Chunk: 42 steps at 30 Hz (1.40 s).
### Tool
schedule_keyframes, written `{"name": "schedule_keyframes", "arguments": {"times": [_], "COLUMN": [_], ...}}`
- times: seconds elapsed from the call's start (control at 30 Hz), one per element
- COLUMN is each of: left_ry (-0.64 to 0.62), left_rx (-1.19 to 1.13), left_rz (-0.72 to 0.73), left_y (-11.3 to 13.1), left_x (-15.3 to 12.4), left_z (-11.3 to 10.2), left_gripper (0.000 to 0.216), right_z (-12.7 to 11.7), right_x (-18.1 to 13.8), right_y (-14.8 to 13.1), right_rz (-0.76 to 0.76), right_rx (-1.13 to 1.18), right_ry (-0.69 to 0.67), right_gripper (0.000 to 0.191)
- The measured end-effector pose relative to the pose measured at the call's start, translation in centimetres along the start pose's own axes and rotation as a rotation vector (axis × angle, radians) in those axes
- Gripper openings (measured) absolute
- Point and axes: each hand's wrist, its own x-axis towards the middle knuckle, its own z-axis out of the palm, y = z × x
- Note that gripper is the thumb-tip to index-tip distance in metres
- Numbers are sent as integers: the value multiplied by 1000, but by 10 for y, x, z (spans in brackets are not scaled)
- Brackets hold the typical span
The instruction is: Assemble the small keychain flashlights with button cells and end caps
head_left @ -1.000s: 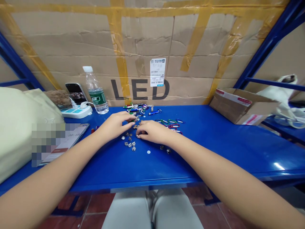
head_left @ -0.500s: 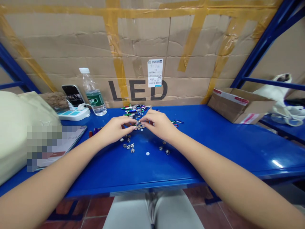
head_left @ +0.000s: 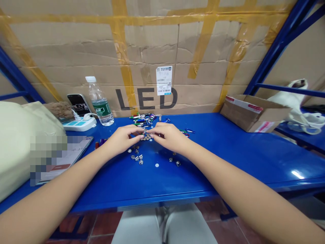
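Note:
Pinched between the thumb and forefinger of my left hand [head_left: 121,138] is a small silver metal piece [head_left: 144,131], mostly covered by the fingertips. My right hand [head_left: 170,136] meets it from the other side with its fingers drawn together; whatever is in them is too small to make out. Just below the fingertips lie several coin-like round discs [head_left: 146,138]. Small silver metal caps [head_left: 137,158] are scattered nearer to me on the left, and a few metal parts [head_left: 178,163] on the right. A white paper-like disc [head_left: 157,165] lies between them.
Behind my hands is a pile of coloured metal tubes with carabiner clips [head_left: 142,120]. On the left stand a water bottle [head_left: 102,108], a power strip [head_left: 80,124], a phone [head_left: 78,104], a tablet [head_left: 63,162] and a pale bag [head_left: 27,145]. An open carton [head_left: 241,113] sits at right.
My hands stay close together, their fingertips shifting slightly around the small silver piece. The view has tilted a little, and the scattered parts lie as before.

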Motion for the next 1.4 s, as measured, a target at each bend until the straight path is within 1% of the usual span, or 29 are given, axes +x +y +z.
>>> {"name": "schedule_keyframes", "arguments": {"times": [0.1,0.23,0.43,0.63,0.77,0.83,0.93,0.97,1.03,1.17,1.27,1.33,1.4], "left_ry": [6,28,42,57,57,53,41,34,17,-5,-11,-11,-14], "left_rx": [25,32,41,31,28,28,38,45,62,79,63,49,40], "left_rz": [15,22,47,36,20,13,9,8,4,-23,-69,-93,-106], "left_y": [0,1,2,2,1,1,-1,-2,-3,-4,-3,-4,-4], "left_x": [0,-1,0,-1,-1,0,1,1,1,1,1,1,1], "left_z": [-1,-2,-1,0,-1,-1,-2,-2,-3,-4,-5,-5,-5], "left_gripper": [33,34,33,32,32,32,32,32,31,29,30,30,30], "right_z": [0,0,0,-1,-2,-4,-9,-11,-18,-34,-46,-53,-58], "right_x": [0,0,0,-1,0,1,2,2,1,-5,-11,-14,-15], "right_y": [1,0,-1,-5,-5,-4,0,2,7,16,21,25,28], "right_rz": [21,24,11,12,25,49,142,177,239,352,457,482,474], "right_rx": [61,41,1,-47,6,56,76,62,16,-60,-54,-38,-27], "right_ry": [27,26,36,0,21,66,105,87,0,-281,-482,-575,-627], "right_gripper": [26,31,32,32,32,30,27,26,23,15,12,13,16]}}
